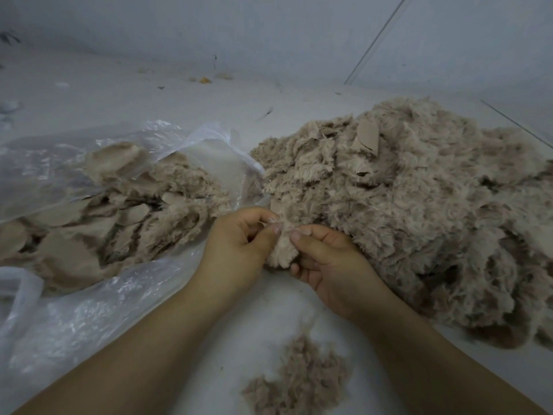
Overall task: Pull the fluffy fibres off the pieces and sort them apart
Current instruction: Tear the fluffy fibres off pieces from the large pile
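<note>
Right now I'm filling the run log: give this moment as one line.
step: pulling fibres | left hand: pinches piece | right hand: holds piece | pile: right | bag: left | fluff: near

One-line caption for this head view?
Both hands, left and right, pinch a fluffy piece between a plastic bag and a big pile.

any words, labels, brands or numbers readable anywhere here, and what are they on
None: no text, label, brand or number can be read anywhere in the head view.
The clear crinkled plastic bag shows no print.
The beige fluffy fabric piece, pinched by the left hand and the right hand, carries no tag.
The large beige pile of fluffy pieces and the small loose tuft of pulled fibres bear no markings.
</note>
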{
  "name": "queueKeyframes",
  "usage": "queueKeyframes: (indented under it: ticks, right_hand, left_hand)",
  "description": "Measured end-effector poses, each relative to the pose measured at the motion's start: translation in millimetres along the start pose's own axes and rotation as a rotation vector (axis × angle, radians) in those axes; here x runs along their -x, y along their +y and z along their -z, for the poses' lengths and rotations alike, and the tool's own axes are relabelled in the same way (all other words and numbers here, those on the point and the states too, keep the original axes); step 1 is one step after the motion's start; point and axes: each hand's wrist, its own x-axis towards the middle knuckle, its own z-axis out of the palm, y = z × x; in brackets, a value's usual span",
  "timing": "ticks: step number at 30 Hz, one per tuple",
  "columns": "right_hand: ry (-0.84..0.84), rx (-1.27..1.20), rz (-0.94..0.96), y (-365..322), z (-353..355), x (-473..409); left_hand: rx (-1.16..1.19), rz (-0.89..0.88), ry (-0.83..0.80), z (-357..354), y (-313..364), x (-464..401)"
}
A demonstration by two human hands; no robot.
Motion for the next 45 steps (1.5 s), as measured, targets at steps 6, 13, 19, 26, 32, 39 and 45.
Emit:
queueKeyframes:
  ticks: [6, 13, 19, 26, 32, 39, 45]
  right_hand:
    - [0.001, -0.054, -0.003, 0, -1, 1]
    - [-0.018, -0.008, 0.005, 2, 4, -1]
    - [-0.03, -0.052, 0.034, 2, 5, -2]
    - [-0.02, -0.024, 0.012, 2, 3, -3]
    - [-0.08, -0.021, 0.037, 3, 5, -2]
    - [-0.112, 0.063, 0.066, 5, 9, -3]
    - [-0.034, 0.093, 0.062, 9, 10, -4]
  left_hand:
    - [0.006, 0.003, 0.113, 4, 1, -3]
    - [-0.021, 0.068, -0.119, 3, 6, -1]
    - [-0.156, -0.076, 0.129, 7, 6, -2]
    - [-0.01, -0.181, 0.042, 1, 10, 2]
    - [-0.011, -0.192, -0.006, 2, 8, 3]
    - [0.024, 0.059, -0.015, 1, 4, 1]
    - [-0.114, 0.118, 0.016, -8, -2, 4]
